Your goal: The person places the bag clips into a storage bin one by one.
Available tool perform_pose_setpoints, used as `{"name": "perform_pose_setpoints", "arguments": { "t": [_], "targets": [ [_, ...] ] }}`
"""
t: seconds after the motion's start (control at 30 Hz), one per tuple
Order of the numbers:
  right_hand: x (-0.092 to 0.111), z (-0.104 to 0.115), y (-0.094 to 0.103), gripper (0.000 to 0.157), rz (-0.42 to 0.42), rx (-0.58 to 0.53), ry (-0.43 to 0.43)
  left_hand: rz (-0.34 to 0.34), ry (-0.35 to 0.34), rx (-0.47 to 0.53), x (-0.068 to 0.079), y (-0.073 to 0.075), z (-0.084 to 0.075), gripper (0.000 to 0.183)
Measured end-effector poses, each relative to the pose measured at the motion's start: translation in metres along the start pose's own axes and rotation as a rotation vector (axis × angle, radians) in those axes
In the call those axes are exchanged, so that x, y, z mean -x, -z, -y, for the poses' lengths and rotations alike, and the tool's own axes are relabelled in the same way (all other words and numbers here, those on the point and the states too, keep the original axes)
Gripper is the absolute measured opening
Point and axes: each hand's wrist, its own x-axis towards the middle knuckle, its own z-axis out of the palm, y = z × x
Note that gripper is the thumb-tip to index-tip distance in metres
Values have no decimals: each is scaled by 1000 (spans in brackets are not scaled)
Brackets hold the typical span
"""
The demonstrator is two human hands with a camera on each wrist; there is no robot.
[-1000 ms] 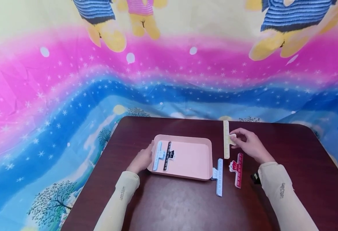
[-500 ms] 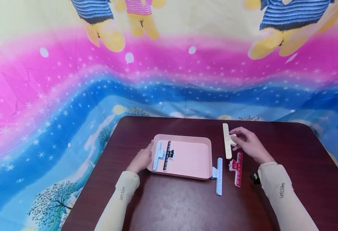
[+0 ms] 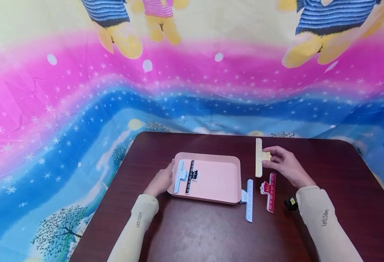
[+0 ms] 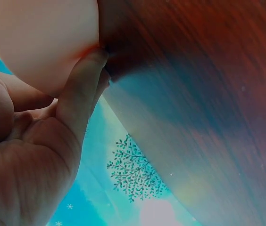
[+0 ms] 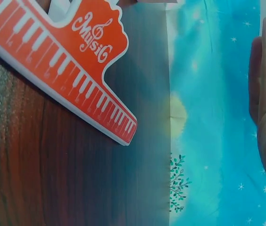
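Yellow piano-key clip [image 3: 258, 154] is straightening, edging right; right hand [image 3: 287, 165] is pinching its handle, so its angle is still being adjusted, outside and right of pink tray [image 3: 218, 182]; left hand [image 3: 160, 181] is gripping tray's left edge.

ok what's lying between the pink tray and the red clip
A light blue clip lies between the pink tray and the red clip, in the head view.

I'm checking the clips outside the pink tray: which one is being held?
The pale yellow clip, pinched by the right hand. The red clip and the light blue clip lie unheld on the table.
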Motion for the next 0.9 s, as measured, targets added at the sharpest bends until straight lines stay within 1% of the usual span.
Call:
{"name": "perform_pose_setpoints", "arguments": {
  "t": [0.23, 0.47, 0.67, 0.9],
  "targets": [
    [-1, 3, -1, 52, 1, -26, 16, 0, 2, 11, 1, 1, -1, 58],
    [1, 14, -6, 52, -10, 32, 9, 0, 0, -1, 2, 1, -1, 59],
    [-1, 21, -13, 50, 3, 20, 12, -9, 5, -7, 1, 0, -2, 59],
    [-3, 24, -19, 50, 20, 31, -8, -1, 8, -6, 1, 1, -3, 58]
  ]
}}
